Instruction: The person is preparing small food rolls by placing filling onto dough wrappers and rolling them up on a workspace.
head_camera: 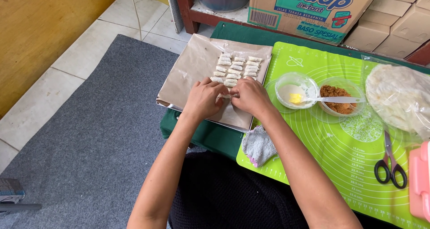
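Observation:
My left hand (204, 99) and my right hand (250, 95) meet over a metal tray (197, 114) lined with brown paper (192, 68). Their fingertips pinch a small pale roll between them, mostly hidden by the fingers. Just beyond the hands lie several small white rolled pastries (236, 68) in neat rows on the paper. Both forearms reach out from the lower middle of the view.
A green silicone mat (349, 153) lies to the right with a bowl of yellow paste (294, 91), a bowl of brown filling (340, 100) with a spoon, bagged white wrappers (398, 97), black scissors (389, 166), a grey cloth (259, 146) and a pink box (421, 179). Cardboard boxes (309, 7) stand behind. Grey carpet (98, 135) lies left.

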